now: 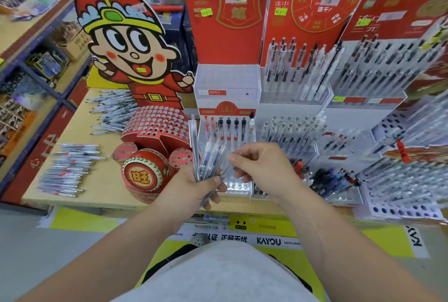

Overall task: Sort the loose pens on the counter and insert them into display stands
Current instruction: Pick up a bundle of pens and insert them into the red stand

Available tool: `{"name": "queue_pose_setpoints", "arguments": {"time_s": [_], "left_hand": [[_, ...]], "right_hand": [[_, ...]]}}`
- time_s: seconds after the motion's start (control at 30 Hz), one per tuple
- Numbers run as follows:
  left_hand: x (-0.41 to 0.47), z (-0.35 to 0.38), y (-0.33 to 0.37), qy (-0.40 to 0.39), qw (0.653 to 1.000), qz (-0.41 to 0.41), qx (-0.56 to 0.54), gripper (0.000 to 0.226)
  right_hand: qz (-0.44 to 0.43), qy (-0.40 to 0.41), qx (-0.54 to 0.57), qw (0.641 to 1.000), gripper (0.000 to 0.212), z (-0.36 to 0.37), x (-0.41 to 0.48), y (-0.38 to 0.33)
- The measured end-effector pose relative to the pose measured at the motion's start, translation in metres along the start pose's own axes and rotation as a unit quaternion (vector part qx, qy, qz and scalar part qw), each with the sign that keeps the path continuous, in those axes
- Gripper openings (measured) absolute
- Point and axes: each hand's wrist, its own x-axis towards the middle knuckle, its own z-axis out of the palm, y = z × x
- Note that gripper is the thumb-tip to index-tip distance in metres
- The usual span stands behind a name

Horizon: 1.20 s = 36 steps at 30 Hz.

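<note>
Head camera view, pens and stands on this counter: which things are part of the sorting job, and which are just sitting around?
Part of the job:
bundle of pens in the left hand
right hand picking at it
two loose pen piles
clear stand, few pens in it
cartoon stand, holes empty

Just there:
filled stands
shelf boxes
floor banner

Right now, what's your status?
Left hand shut on bundle of clear plastic pens. Right hand pinching one. White tiered stand ahead, unobstructed.
</note>
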Motion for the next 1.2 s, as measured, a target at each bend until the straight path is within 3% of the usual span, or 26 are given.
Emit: {"name": "queue_pose_setpoints", "arguments": {"time_s": [0.1, 0.27, 0.47, 0.7, 1.2], "left_hand": [[0.005, -0.003, -0.003, 0.050, 0.998, -0.011, -0.025, 0.010], [0.013, -0.018, -0.016, 0.178, 0.981, -0.041, -0.060, 0.010], [0.012, -0.021, -0.025, 0.112, 0.984, -0.069, -0.119, 0.003], [0.013, -0.021, -0.028, 0.091, 0.985, -0.065, -0.129, 0.004], [0.014, -0.029, -0.030, 0.097, 0.984, -0.070, -0.133, 0.008]], "right_hand": [[0.000, 0.000, 0.014, 1.000, 0.008, -0.009, 0.006, -0.002], [-0.016, 0.067, -0.001, 0.998, 0.016, -0.032, 0.020, 0.000], [-0.086, 0.081, -0.217, 0.969, 0.018, -0.028, 0.038, 0.023], [-0.131, 0.072, -0.348, 0.926, 0.017, -0.010, 0.048, 0.043], [-0.129, 0.056, -0.369, 0.919, 0.018, -0.007, 0.058, 0.047]]}}
